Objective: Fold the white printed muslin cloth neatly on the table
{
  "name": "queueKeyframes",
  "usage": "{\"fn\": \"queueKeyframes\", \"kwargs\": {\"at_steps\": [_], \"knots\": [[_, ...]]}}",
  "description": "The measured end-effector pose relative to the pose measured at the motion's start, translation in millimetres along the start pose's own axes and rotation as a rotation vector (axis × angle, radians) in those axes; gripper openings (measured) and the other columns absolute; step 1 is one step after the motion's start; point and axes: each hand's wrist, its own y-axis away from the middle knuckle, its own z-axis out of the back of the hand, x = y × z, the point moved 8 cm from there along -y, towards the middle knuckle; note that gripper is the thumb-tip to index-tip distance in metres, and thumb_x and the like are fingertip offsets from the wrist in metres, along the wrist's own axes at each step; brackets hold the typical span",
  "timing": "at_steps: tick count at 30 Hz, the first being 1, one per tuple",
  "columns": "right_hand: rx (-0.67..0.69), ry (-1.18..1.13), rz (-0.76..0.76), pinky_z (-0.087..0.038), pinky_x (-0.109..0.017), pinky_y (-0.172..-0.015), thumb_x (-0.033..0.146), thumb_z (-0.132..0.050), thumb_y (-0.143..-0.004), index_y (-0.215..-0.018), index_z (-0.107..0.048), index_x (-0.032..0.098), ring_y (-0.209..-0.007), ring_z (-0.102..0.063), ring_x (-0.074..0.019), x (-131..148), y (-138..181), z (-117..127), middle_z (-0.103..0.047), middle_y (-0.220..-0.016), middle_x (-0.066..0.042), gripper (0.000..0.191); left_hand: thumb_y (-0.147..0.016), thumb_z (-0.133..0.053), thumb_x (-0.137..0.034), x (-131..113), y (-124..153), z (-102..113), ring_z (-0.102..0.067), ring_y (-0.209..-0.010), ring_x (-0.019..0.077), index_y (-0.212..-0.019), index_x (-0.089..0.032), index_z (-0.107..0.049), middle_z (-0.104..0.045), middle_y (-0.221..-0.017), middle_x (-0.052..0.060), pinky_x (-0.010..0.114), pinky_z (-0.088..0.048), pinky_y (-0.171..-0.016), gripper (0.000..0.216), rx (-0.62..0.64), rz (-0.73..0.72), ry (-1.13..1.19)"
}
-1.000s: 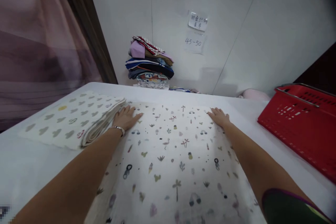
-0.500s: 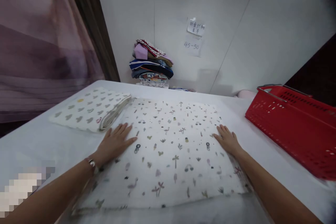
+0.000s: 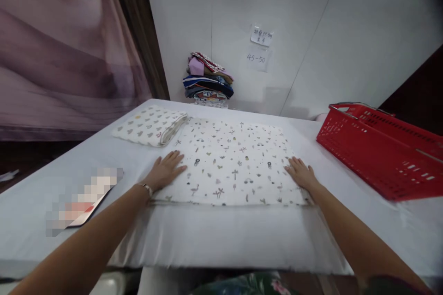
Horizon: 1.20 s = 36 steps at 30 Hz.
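Note:
A white cloth printed with small palm trees, flamingos and rainbows lies flat on the white-covered table. On its left edge rests my left hand, fingers spread and palm down, with a bracelet at the wrist. My right hand lies flat on the right edge in the same way, fingers stretched out. Neither hand grips anything. Beyond my left hand, touching or nearly touching the printed cloth, sits a folded white cloth with grey cloud-like shapes.
At the right stands a red plastic basket with metal handles. A stack of folded fabrics is against the wall behind the table. A blurred-out flat object lies at the left. Pinkish curtains hang beyond the left edge.
My view has drawn back, so the table's front edge now shows. Both hands stay flat on the sides of the printed cloth, whose front edge looks straighter.

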Motion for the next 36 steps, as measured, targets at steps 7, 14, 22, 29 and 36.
{"fn": "queueKeyframes", "kwargs": {"at_steps": [7,14,22,29,36], "knots": [[-0.235,-0.216,0.171,-0.026,-0.047,-0.109,0.047,-0.024,-0.093,-0.134,-0.045,0.018,-0.137,-0.025,-0.0228,16.4,58.1,21.5,-0.036,-0.145,-0.008,0.054,-0.09,-0.034,-0.048,-34.2,41.8,37.0,-0.038,-0.13,0.0237,-0.123,-0.019,-0.055,-0.047,-0.138,0.009,0.042,-0.033,-0.109,0.049,-0.334,-0.131,0.124],[-0.274,-0.451,0.459,-0.038,-0.041,-0.104,0.049,-0.037,-0.09,-0.109,-0.066,0.022,-0.121,-0.047,-0.0221,59.3,128.8,16.8,-0.064,-0.116,-0.007,0.044,-0.086,-0.05,-0.048,-112.1,109.0,7.6,-0.051,-0.115,0.0231,-0.111,-0.022,-0.063,-0.058,-0.124,0.008,0.042,-0.041,-0.101,0.038,-0.273,-0.495,0.131],[-0.217,-0.307,0.714,-0.041,-0.043,-0.097,0.039,-0.04,-0.092,-0.11,-0.066,0.025,-0.111,-0.052,-0.0228,124.6,134.6,19.0,-0.061,-0.116,-0.007,0.034,-0.091,-0.041,-0.034,-128.2,101.9,4.9,-0.054,-0.105,0.0211,-0.106,-0.023,-0.066,-0.062,-0.112,0.008,0.04,-0.045,-0.092,0.031,-0.255,-0.475,0.114],[-0.275,-0.376,0.657,-0.043,-0.041,-0.089,0.036,-0.037,-0.093,-0.109,-0.067,0.023,-0.101,-0.052,-0.0234,126.0,130.1,16.6,-0.061,-0.105,-0.009,0.036,-0.093,-0.037,-0.032,-126.7,99.6,7.7,-0.055,-0.1,0.0195,-0.104,-0.02,-0.066,-0.064,-0.106,0.007,0.036,-0.046,-0.089,0.033,-0.293,-0.367,0.138],[-0.309,-0.243,0.67,-0.041,-0.04,-0.085,0.033,-0.038,-0.093,-0.105,-0.068,0.023,-0.097,-0.05,-0.0239,129.2,136.2,15.2,-0.059,-0.103,-0.01,0.034,-0.093,-0.039,-0.027,-138.4,109.5,9.6,-0.052,-0.097,0.0208,-0.105,-0.02,-0.064,-0.062,-0.103,0.009,0.036,-0.045,-0.084,0.029,-0.302,-0.441,0.02]]}}
